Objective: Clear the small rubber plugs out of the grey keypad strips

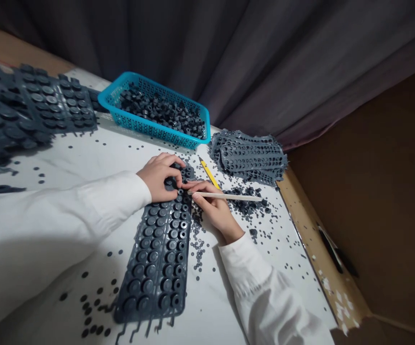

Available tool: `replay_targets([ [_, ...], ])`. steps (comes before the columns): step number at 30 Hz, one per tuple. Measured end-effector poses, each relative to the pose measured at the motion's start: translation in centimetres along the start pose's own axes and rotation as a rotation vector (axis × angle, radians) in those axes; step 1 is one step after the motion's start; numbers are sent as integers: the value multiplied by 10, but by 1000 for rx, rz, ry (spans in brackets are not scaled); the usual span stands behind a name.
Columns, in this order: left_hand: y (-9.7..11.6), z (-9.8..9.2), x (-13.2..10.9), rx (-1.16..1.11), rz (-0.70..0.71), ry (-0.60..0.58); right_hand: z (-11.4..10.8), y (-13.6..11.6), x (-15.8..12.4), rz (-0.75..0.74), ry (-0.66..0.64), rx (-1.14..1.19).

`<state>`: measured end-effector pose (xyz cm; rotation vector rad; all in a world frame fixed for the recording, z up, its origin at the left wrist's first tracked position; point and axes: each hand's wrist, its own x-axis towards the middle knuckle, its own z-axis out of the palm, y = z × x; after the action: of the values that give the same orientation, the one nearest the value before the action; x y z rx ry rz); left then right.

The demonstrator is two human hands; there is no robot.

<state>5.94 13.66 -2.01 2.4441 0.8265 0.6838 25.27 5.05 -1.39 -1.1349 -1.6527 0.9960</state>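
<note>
Grey studded sheet (157, 254) lies under the left hand (162, 178).

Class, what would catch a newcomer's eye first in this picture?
Probably the bright blue basket, holding many small dark pieces, at the back of the white table. Next, in the middle, the left hand rests on a dark studded sheet while the right hand holds a thin pale stick. A yellow tool lies just beyond the right hand.
</note>
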Motion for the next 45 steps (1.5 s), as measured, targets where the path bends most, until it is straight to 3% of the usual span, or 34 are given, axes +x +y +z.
replay_targets([
  [29,-8,5,1,-32,50,13,-1,2,-1,-159,-41,-257],
  [34,-6,3,0,10,81,51,-1,-4,-5,-212,74,-329],
  [37,14,-10,1,59,156,148,1,-9,-13,-260,133,-404],
  [39,42,-22,-2,82,238,141,4,-10,-18,-302,82,-434],
  [41,82,-31,-15,57,295,-35,6,-9,-22,-349,3,-451],
  [43,123,-30,-39,130,258,-209,8,-6,-24,-369,-26,-464],
  [45,155,-17,-71,323,260,-255,9,-5,-24,-370,-20,-479],
])
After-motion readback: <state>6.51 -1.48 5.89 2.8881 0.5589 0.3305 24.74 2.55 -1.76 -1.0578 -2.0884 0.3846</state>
